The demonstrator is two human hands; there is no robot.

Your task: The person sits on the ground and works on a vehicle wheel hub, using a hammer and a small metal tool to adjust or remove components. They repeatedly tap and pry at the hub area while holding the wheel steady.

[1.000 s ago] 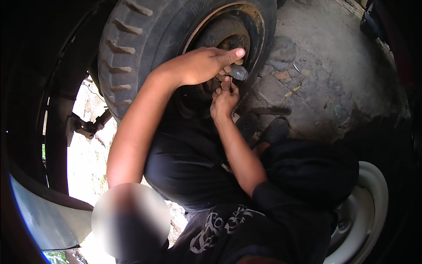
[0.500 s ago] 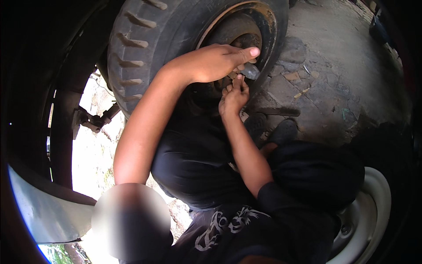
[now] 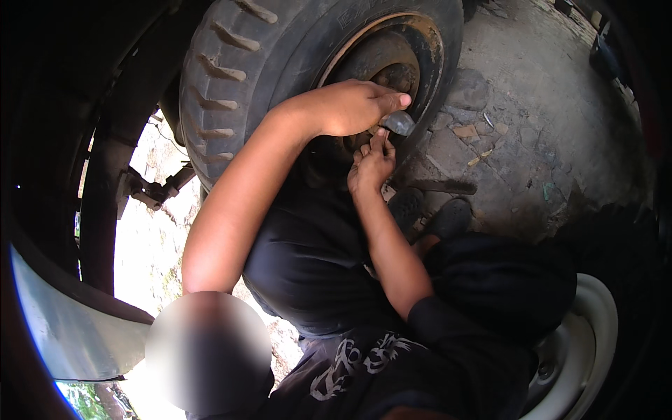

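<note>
A large black tyre [image 3: 280, 70] with deep tread blocks stands in front of me, its rusty wheel rim [image 3: 428, 35] facing right. My left hand [image 3: 353, 108] reaches across the tyre to the hub, thumb stretched out and the other fingers mostly hidden beneath. From under it sticks a blunt grey metal head [image 3: 399, 124], apparently a hammer's, which it seems to grip. Just below, my right hand [image 3: 371, 166] is closed in a pinch, thumb uppermost, close to the metal head. What it pinches is too small to make out.
On the rough concrete floor [image 3: 525, 98] lie broken chips and a dark flat bar [image 3: 444, 187]. My dark shoes [image 3: 451, 217] rest near the bar. A white wheel [image 3: 602, 329] stands at lower right, and dark vehicle parts [image 3: 150, 192] frame the left.
My left hand and the grey metal head have come down slightly toward my right hand. The right hand keeps its pinch. The whole view has shifted a little.
</note>
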